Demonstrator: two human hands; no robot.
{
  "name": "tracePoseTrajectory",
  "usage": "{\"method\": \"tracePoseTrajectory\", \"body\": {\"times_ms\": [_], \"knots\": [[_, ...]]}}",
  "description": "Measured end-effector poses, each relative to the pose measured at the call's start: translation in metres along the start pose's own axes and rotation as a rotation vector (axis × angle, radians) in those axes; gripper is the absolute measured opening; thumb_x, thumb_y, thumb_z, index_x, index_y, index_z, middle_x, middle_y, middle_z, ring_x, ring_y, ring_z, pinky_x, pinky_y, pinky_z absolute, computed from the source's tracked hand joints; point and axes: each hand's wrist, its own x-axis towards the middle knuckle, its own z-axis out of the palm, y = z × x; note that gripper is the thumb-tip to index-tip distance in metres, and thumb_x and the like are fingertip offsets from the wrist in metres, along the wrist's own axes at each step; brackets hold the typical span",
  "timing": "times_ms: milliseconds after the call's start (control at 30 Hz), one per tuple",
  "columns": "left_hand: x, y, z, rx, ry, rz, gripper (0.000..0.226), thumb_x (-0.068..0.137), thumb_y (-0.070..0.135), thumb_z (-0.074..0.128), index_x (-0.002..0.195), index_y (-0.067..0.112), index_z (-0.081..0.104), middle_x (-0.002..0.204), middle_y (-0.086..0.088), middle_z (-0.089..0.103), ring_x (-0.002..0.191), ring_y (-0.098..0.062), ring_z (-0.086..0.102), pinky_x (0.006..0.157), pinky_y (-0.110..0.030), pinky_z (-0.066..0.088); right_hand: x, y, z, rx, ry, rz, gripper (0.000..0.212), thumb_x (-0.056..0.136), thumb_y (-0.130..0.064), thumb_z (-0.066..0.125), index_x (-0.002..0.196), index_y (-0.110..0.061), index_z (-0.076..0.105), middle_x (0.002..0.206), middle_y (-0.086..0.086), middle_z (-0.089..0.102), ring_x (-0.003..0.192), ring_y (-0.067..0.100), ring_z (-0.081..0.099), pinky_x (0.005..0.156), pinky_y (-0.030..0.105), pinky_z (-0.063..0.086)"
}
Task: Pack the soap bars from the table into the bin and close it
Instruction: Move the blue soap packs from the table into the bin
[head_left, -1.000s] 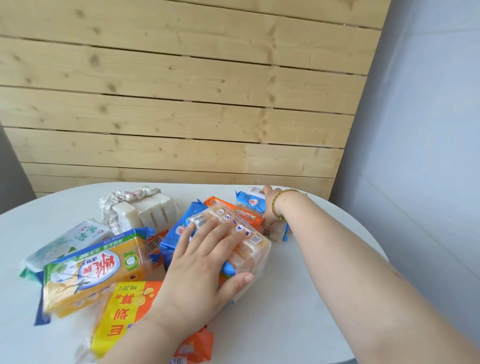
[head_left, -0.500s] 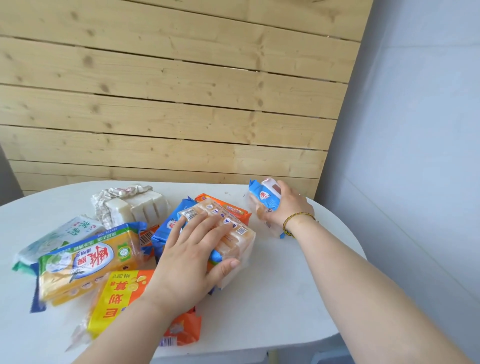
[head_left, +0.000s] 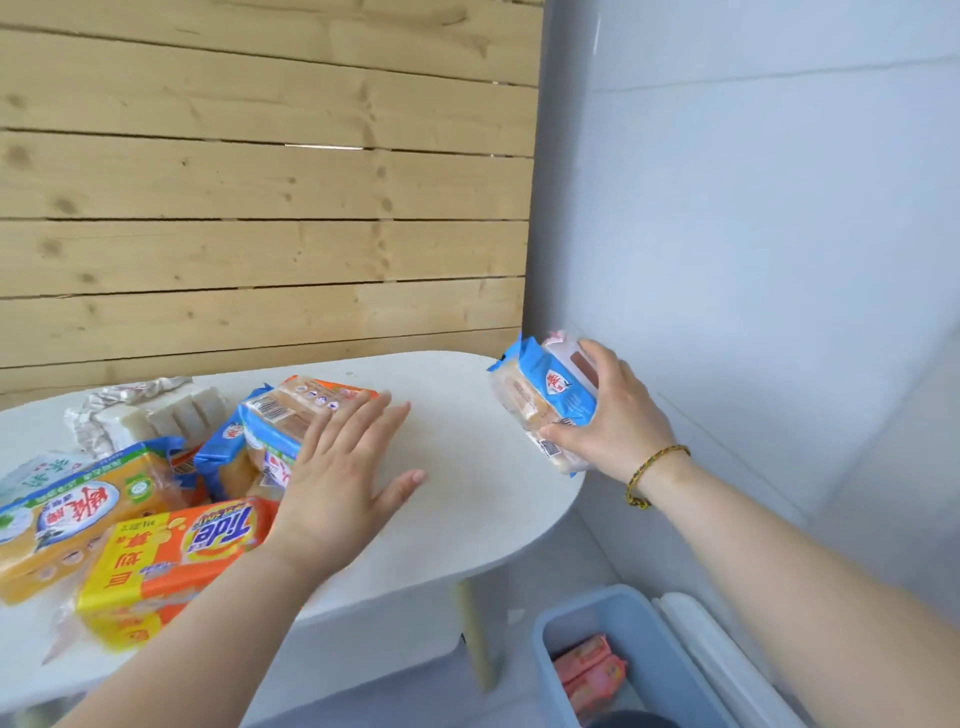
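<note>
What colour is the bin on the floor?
Pale blue; the bin shows best in the head view, lower right.

The soap pile (head_left: 171, 483) covers the left half of the table (head_left: 483, 493), with the plank wall (head_left: 260, 234) behind it. The left hand (head_left: 343, 478) lies just right of the pile, its fingertips against the far packs. At the table's right edge the right hand (head_left: 618, 415) holds a pack (head_left: 545, 400). Below, at near right, the bin (head_left: 670, 660) stands on the floor with bars (head_left: 589, 670) in it — and a lid (head_left: 711, 654) just to its right.

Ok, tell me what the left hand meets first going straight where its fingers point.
Only bare table ahead of the left hand, then probably the plank wall; depth is unclear.
</note>
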Motion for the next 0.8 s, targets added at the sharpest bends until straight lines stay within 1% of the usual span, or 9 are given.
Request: {"method": "tracePoseTrajectory", "body": {"times_ms": [133,200,300,333,367,433,467,600,800], "knots": [[-0.002,0.054,0.032,-0.018,0.065,0.362,0.064,0.093,0.046,0.018,0.106,0.004,0.064,0.112,-0.015,0.066,0.11,-0.038,0.058,0.098,-0.035,0.027,-0.043,0.05,-0.029,0.057,0.013,0.106,0.092,0.061,-0.034,0.078,0.136,-0.028,0.026,0.14,-0.007,0.039,0.127,0.013,0.04,0.093,0.029,0.036],[-0.009,0.076,0.052,-0.107,-0.006,0.455,0.047,0.092,0.037,0.032,0.098,0.007,0.068,0.098,-0.011,0.072,0.095,-0.029,0.067,0.09,-0.03,0.036,-0.066,0.074,-0.037,0.108,0.008,0.168,0.091,0.06,-0.029,0.08,0.135,-0.028,0.028,0.139,-0.009,0.04,0.126,0.008,0.04,0.095,0.026,0.036],[-0.021,0.093,0.097,-0.198,-0.217,0.489,0.034,0.081,0.027,0.041,0.093,0.013,0.069,0.085,-0.001,0.073,0.073,-0.015,0.07,0.065,-0.022,0.05,-0.096,0.116,-0.036,0.151,-0.02,0.276,0.09,0.062,-0.025,0.08,0.136,-0.026,0.028,0.131,-0.013,0.04,0.115,0.0,0.039,0.096,0.023,0.035],[-0.026,0.095,0.113,-0.209,-0.308,0.468,0.034,0.083,0.026,0.04,0.1,0.014,0.067,0.092,-0.002,0.072,0.078,-0.015,0.069,0.063,-0.02,0.052,-0.105,0.129,-0.031,0.151,-0.035,0.314,0.09,0.062,-0.026,0.08,0.135,-0.027,0.028,0.125,-0.016,0.039,0.111,-0.002,0.038,0.094,0.02,0.034],[-0.029,0.095,0.13,-0.21,-0.389,0.42,0.035,0.087,0.027,0.041,0.113,0.015,0.061,0.11,-0.004,0.068,0.094,-0.016,0.066,0.075,-0.021,0.052,-0.114,0.14,-0.025,0.15,-0.05,0.346,0.088,0.062,-0.026,0.079,0.134,-0.028,0.03,0.119,-0.018,0.039,0.108,-0.001,0.039,0.091,0.019,0.035],[-0.039,0.084,0.172,-0.126,-0.556,0.335,0.046,0.093,0.028,0.039,0.138,0.022,0.031,0.148,-0.001,0.032,0.13,-0.016,0.039,0.105,-0.026,0.031,-0.129,0.163,-0.007,0.151,-0.056,0.404,0.08,0.06,-0.027,0.08,0.128,-0.03,0.036,0.113,-0.018,0.044,0.104,0.003,0.045,0.084,0.017,0.039],[-0.044,0.079,0.19,-0.058,-0.645,0.301,0.052,0.095,0.03,0.036,0.143,0.025,0.017,0.154,0.002,0.015,0.137,-0.016,0.025,0.11,-0.028,0.021,-0.137,0.172,0.004,0.15,-0.064,0.43,0.078,0.06,-0.027,0.08,0.126,-0.029,0.039,0.111,-0.016,0.045,0.104,0.006,0.046,0.084,0.019,0.04],[-0.061,0.06,0.247,0.079,-0.87,0.232,0.055,0.097,0.036,0.026,0.144,0.027,-0.001,0.156,0.002,-0.007,0.142,-0.014,0.0,0.115,-0.032,-0.002,-0.163,0.206,0.058,0.144,-0.144,0.574,0.077,0.06,-0.031,0.077,0.127,-0.028,0.039,0.109,-0.015,0.042,0.106,0.008,0.045,0.088,0.025,0.04],[-0.065,0.055,0.296,0.129,-1.101,0.159,0.059,0.096,0.045,0.022,0.142,0.029,-0.011,0.155,0.0,-0.013,0.142,-0.014,-0.013,0.115,-0.034,-0.007,-0.183,0.239,0.135,0.045,-0.301,0.877,0.072,0.068,-0.046,0.066,0.127,-0.024,0.032,0.122,0.0,0.046,0.11,0.02,0.05,0.089,0.039,0.049]]}}
